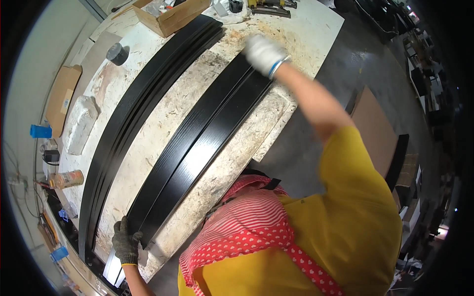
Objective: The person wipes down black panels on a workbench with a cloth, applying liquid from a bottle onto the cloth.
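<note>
Two long black grooved boards (185, 143) lie side by side on the worn white table, slanting from lower left to upper right. My left hand (126, 244), in a dark grey glove, grips their lower left end, its fingers along the outer edge and its thumb over the top. At the far upper right end is my right hand (265, 54), in a white glove. That glove looks rounded and motion-blurred, so its fingers and anything under them cannot be made out. Further left, a stack of similar black strips (133, 116) lies roughly parallel.
A cardboard box (170, 17) of small items and a nail gun (271, 7) stand at the far side. Along the left are a grey cup (117, 54), a plastic-wrapped block (82, 126) and an orange-labelled bottle (66, 179). Brown panels (375, 138) stand right of the table.
</note>
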`<control>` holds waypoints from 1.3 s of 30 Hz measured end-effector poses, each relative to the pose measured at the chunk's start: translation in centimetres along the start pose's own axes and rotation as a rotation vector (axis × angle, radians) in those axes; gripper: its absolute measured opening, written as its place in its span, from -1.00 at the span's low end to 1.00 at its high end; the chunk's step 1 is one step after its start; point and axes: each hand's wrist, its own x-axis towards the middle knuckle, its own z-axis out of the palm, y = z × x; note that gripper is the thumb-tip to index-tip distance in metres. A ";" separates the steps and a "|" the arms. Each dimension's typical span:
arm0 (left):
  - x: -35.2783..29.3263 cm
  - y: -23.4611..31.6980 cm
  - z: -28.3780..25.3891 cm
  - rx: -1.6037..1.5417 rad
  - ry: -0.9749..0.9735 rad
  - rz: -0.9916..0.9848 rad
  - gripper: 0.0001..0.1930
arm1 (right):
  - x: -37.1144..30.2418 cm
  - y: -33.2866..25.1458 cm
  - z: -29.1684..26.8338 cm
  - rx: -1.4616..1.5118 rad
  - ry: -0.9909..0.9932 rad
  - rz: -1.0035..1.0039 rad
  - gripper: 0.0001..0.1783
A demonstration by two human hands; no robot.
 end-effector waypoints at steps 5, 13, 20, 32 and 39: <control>0.1 0.7 -0.5 -0.047 -0.026 -0.033 -0.21 | 0.5 4.0 -1.5 0.034 0.140 -0.036 -0.68; 0.0 -0.4 0.7 -0.003 0.024 0.027 -0.17 | -4.1 -2.7 0.7 0.086 0.058 -0.152 -0.73; 0.4 0.4 -0.2 -0.037 0.020 0.026 -0.21 | -0.4 4.0 -0.6 -0.053 0.111 0.031 -0.71; -1.0 -0.9 0.6 -0.055 0.150 0.099 -0.37 | -7.9 -12.4 3.9 0.211 0.183 -0.495 -0.83; -1.5 0.3 0.9 0.013 0.166 0.013 -0.37 | -15.2 -23.1 5.5 0.319 0.009 -0.557 -0.73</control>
